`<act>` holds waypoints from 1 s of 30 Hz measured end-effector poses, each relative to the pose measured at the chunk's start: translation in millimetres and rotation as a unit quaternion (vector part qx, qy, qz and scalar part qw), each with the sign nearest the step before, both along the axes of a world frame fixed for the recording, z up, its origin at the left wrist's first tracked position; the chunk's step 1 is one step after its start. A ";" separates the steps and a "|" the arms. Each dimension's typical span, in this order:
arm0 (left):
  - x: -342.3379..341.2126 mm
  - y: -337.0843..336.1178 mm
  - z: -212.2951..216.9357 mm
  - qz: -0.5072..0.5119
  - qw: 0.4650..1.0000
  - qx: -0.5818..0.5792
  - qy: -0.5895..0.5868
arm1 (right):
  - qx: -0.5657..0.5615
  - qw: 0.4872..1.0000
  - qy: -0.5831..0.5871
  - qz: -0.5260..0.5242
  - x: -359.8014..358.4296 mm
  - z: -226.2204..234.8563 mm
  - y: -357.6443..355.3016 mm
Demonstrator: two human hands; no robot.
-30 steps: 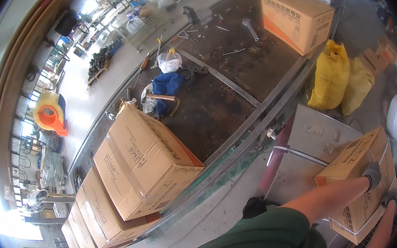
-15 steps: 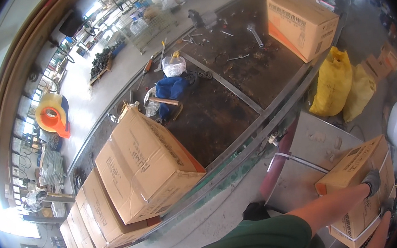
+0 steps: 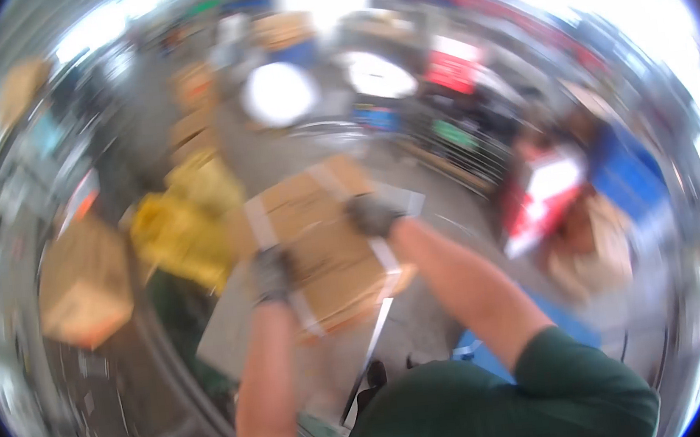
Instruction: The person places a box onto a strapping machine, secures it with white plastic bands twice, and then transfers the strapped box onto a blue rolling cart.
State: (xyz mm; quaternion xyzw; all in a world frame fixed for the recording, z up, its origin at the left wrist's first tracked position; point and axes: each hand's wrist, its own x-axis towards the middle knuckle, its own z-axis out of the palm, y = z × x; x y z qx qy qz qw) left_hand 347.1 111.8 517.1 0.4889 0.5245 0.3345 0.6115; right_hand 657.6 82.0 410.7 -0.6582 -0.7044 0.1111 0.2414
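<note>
Already, flat white straps [image 3: 385,256] cross the brown cardboard box [image 3: 318,243]; on it, grey-gloved left hand [image 3: 272,273] and right hand [image 3: 373,214], finger spread and grip blurred beyond telling; what remains, unshown.

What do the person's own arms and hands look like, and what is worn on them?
The left hand and right hand wear dark grey gloves. The forearms are bare below short, dark green sleeves. Blur hides any markings on the gloves.

Dk-brown flat-topped bench [image 3: 145,423]: tan rectangular cardbd box [image 3: 84,285] on it, twd far end, nr R edge. Grey floor [image 3: 251,156]: lumpy yellow sacks [image 3: 185,231] just off bench's R edge, blurry.
</note>
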 end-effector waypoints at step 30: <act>300.5 -445.9 -102.4 -0.183 0.963 -0.193 0.050 | -0.076 0.546 0.742 -0.382 153.4 -33.4 -644.3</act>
